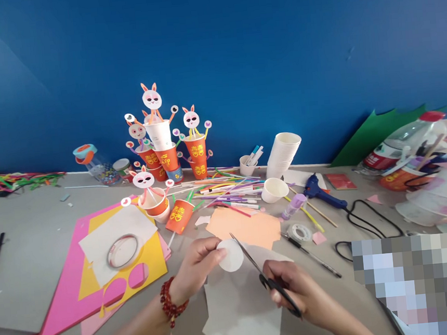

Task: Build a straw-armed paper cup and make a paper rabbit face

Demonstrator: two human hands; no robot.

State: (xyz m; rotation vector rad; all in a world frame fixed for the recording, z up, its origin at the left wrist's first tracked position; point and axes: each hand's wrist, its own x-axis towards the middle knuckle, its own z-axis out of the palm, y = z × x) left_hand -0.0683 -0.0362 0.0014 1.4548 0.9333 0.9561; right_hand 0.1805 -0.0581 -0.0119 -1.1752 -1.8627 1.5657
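Observation:
My left hand pinches a white paper circle by its left edge. Scissors with black handles sit in my right hand, fingers through the loops, the blades pointing up and left alongside the circle's right edge. Whether the blades touch the paper I cannot tell. Beneath both hands lies a larger sheet of white paper, and just beyond it a peach paper sheet. A red bead bracelet circles my left wrist.
Paper cups with rabbit figures stand at the back. Left are coloured sheets with a tape roll. Right are a glue stick, clear tape, a pen, a blue glue gun and its cord. Stacked white cups stand behind.

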